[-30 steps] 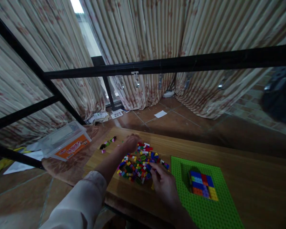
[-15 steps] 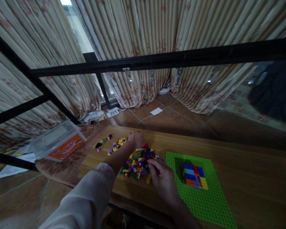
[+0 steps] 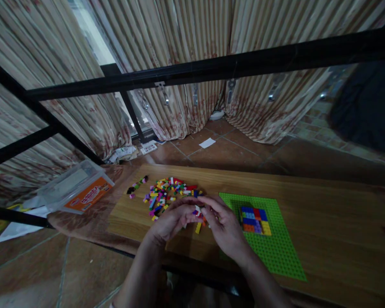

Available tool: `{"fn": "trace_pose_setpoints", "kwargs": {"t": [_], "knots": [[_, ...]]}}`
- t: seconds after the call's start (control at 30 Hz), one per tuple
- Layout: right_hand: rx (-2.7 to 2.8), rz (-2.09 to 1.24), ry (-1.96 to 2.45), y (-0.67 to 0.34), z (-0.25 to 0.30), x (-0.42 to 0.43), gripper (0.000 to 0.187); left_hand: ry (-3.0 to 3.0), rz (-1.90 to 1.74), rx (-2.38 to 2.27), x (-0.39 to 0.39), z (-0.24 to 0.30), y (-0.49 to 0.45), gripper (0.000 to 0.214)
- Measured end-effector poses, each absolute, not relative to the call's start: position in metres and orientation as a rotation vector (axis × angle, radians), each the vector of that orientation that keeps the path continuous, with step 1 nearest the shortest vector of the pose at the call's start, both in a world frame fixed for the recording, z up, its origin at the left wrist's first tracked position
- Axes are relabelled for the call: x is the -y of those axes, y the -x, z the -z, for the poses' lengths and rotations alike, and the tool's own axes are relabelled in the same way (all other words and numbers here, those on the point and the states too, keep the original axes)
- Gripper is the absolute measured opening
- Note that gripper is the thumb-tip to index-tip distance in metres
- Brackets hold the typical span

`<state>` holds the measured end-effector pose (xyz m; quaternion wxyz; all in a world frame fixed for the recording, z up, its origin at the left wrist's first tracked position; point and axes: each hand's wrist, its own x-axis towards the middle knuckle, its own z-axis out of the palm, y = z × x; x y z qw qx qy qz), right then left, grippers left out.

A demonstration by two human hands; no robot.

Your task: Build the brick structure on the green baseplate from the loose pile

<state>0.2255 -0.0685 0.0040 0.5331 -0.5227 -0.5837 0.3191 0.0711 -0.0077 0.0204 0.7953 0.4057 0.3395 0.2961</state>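
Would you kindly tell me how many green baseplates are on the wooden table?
1. The green baseplate lies on the table beside the right hand, carrying a small multicoloured brick block. None appears hidden.

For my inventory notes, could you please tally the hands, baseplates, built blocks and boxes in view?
Hands: 2, left hand and right hand
Baseplate: 1
Built block: 1
Box: 1
Total: 5

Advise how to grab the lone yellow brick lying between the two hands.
Pinch the yellow brick across its two long sides, coming straight down. It is narrow, lies flat on the wooden table, apart from the brick pile, so both sides look free.
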Motion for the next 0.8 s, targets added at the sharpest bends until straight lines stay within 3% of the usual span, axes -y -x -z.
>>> {"fn": "trace_pose_setpoints", "kwargs": {"t": [0.23, 0.43, 0.8], "knots": [[1.208, -0.876, 1.239, -0.228, 0.005, 0.065, 0.017, -0.819, -0.665, -0.736, 0.010, -0.011, -0.089, 0.021], [0.702, -1.143, 1.223, -0.219, 0.014, 0.056, 0.028, -1.246, -0.918, -0.965, 0.023, -0.004, -0.097, 0.026], [0.669, -1.126, 1.242, -0.214, 0.016, 0.058, 0.032, -1.429, -0.915, -1.109, 0.034, -0.002, -0.108, 0.024]]}}
